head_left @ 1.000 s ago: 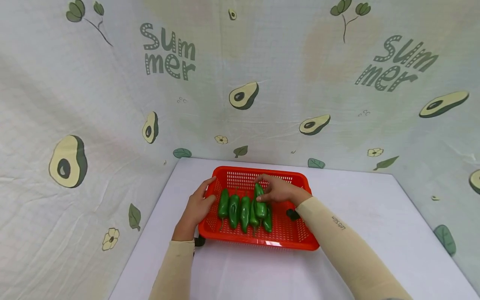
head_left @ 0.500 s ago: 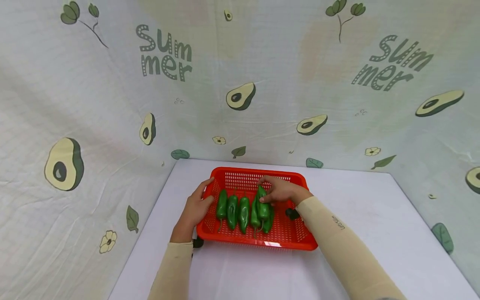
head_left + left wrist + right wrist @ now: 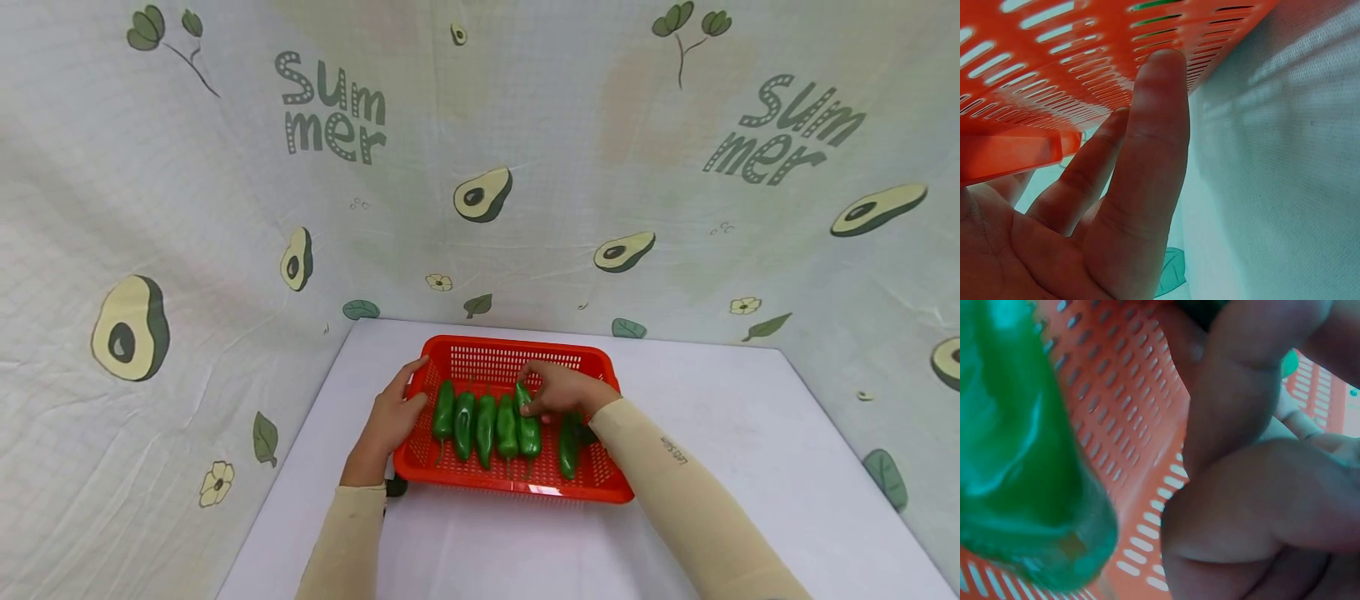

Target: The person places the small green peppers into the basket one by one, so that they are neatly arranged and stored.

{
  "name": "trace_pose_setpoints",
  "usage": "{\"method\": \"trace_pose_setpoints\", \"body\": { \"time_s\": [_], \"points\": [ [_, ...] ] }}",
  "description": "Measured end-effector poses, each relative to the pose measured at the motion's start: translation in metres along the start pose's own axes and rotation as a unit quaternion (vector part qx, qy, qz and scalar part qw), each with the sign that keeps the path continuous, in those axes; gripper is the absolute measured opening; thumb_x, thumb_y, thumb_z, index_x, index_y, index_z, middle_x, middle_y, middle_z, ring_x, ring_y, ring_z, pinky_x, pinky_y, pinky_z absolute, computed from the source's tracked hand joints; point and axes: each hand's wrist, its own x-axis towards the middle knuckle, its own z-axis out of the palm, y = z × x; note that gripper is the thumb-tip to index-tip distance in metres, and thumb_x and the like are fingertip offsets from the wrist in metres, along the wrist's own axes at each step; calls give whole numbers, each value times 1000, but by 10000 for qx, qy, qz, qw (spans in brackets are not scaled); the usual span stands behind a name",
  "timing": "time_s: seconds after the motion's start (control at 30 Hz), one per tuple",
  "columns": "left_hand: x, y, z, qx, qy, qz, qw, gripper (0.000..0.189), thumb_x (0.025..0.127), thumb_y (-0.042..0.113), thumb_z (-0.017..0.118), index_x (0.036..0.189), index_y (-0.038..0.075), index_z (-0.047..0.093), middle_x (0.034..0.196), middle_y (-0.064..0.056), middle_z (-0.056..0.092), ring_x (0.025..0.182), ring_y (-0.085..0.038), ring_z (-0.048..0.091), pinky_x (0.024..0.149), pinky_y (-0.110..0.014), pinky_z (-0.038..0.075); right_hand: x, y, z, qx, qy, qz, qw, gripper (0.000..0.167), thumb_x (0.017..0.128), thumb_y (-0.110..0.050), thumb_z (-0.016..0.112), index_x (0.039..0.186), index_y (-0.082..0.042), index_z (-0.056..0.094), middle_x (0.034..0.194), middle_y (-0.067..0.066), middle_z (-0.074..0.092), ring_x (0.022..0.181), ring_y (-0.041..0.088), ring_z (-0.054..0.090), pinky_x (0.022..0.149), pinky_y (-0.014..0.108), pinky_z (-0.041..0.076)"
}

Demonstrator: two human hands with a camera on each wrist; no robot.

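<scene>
A red slotted plastic basket (image 3: 517, 490) on the table holds several green peppers lying side by side. At its left rim, my left hand (image 3: 395, 415) grips the basket, its fingers against the outer wall in the left wrist view. My right hand (image 3: 558, 390) reaches in and pinches the upper end of one green pepper (image 3: 529, 437) at the right of the row. A separate green pepper (image 3: 569, 450) lies farther right, below the right wrist. Close to the camera in the right wrist view, another stretch of green pepper (image 3: 1022, 456) fills the left side.
The white table (image 3: 697, 400) surrounds the basket. A patterned cloth (image 3: 555, 125) hangs behind and along both sides. Small dark devices sit at the left wrist (image 3: 396, 485) and right wrist (image 3: 587, 433).
A pepper that was beside and partly under the pinched one now lies apart, farther right. The pinched pepper has come down slightly into line with the row. The left hand stays put.
</scene>
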Motion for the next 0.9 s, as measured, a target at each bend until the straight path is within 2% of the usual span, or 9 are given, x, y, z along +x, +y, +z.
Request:
{"method": "trace_pose_setpoints", "body": {
  "time_s": [0.13,0.27,0.37,0.9],
  "points": [
    [0,0,0,23,6,42,10000,60,101,24,52,154,51,46,131,-14,64,87,-30,70,65,-42,63,0,-1,3,-130,174,-7,9998,49,91,-13,83,132,-8,56,89,12,67,60,21,65,66,35,59],
    [0,1,0,46,4,14,10000,60,101,24,52,154,52,45,131,-14,64,88,-31,70,66,-42,63,0,0,6,-281,268,75,9992,53,91,-15,83,138,-10,58,104,13,66,61,23,68,68,35,60],
    [0,1,0,45,7,8,10000,60,101,24,52,154,52,46,130,-13,64,88,-30,70,66,-42,63,2,0,7,-338,322,145,9988,54,91,-17,84,139,-11,59,110,13,64,62,23,70,70,36,60],
    [-2,0,0,-52,-10,77,10000,60,101,23,52,155,50,46,131,-14,64,88,-32,70,65,-42,63,4,4,11,-733,440,250,9960,52,86,-31,89,128,-12,65,102,9,67,63,24,70,74,35,59]
  ]
}}
